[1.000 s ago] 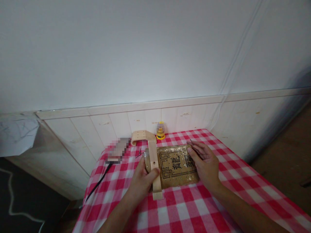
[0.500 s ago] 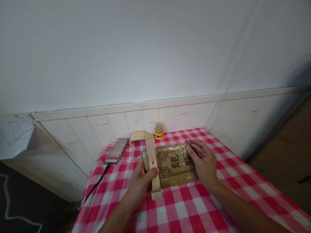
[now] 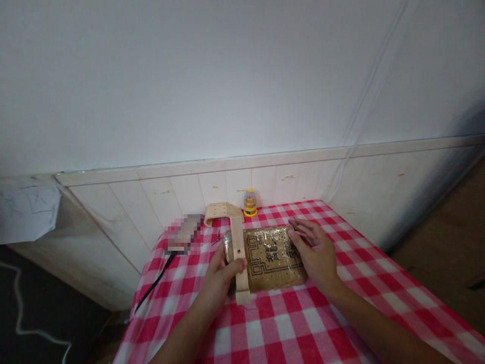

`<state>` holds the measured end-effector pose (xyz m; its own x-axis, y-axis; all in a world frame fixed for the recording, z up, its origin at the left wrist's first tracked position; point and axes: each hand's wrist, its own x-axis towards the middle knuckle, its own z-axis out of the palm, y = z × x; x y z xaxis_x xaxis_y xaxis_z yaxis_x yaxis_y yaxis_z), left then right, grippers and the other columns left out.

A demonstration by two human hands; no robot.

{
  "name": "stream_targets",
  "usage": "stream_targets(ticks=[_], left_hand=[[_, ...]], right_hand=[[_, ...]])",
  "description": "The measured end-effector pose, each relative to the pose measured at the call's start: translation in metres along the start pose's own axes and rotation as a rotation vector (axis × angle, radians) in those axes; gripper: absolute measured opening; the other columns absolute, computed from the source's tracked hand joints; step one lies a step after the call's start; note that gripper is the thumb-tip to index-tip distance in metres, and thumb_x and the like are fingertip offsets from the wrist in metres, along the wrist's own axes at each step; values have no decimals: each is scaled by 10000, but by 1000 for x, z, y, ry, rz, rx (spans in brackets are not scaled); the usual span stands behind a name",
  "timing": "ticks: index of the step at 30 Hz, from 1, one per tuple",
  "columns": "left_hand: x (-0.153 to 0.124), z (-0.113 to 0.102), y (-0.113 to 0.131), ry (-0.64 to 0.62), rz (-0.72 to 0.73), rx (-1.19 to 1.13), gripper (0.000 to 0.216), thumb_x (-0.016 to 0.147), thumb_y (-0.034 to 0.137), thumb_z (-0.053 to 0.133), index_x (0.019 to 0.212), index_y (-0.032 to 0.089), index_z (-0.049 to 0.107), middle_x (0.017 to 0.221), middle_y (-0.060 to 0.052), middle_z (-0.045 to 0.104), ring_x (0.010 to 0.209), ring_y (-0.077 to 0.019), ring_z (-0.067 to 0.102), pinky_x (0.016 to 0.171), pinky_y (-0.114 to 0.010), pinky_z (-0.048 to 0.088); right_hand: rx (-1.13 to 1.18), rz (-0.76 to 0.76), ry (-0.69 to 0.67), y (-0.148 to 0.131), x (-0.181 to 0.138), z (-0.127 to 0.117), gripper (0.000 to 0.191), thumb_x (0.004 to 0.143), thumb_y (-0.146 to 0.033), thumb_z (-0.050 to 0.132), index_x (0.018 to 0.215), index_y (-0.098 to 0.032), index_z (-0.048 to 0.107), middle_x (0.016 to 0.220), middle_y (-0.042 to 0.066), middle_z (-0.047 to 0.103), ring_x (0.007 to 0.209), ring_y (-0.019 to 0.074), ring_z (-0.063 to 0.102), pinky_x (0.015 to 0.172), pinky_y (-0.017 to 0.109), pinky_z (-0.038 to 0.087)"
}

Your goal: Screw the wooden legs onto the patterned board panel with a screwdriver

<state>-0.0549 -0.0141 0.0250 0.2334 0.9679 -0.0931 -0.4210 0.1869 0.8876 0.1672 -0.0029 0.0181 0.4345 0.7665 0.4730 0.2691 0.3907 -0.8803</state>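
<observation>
Over cloth, oblong package sideways, left hand pinching slat, right hand grip unclear

Before you: brown packet, glossy wrap, black linework and characters facing up. Pale wooden bar, dark hole near middle, crosses packet's left end, near tip overhanging toward you.
</observation>
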Motion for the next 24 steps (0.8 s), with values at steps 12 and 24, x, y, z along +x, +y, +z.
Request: stream_targets(ticks=[12,24], left_hand=[[-1,3,3,5,-23,61,620,608,250,783,1200,186,609,977,-67,760,823,-251,719,709,-329,553],[-6,11,-3,-79,39,17,457,653,179,754,1073,196,574,834,5,674,734,-176,639,673,-274,520]], right_hand=[[-298,-470,-68,-28,-11,-6,137,909,-249,651,960,-309,763,886,22,788,814,226,734,747,403,618],[56,-251,-425,-50,-48,20,76,859,-212,735,872,-273,779,786,11,769,706,177,730,642,293,611]])
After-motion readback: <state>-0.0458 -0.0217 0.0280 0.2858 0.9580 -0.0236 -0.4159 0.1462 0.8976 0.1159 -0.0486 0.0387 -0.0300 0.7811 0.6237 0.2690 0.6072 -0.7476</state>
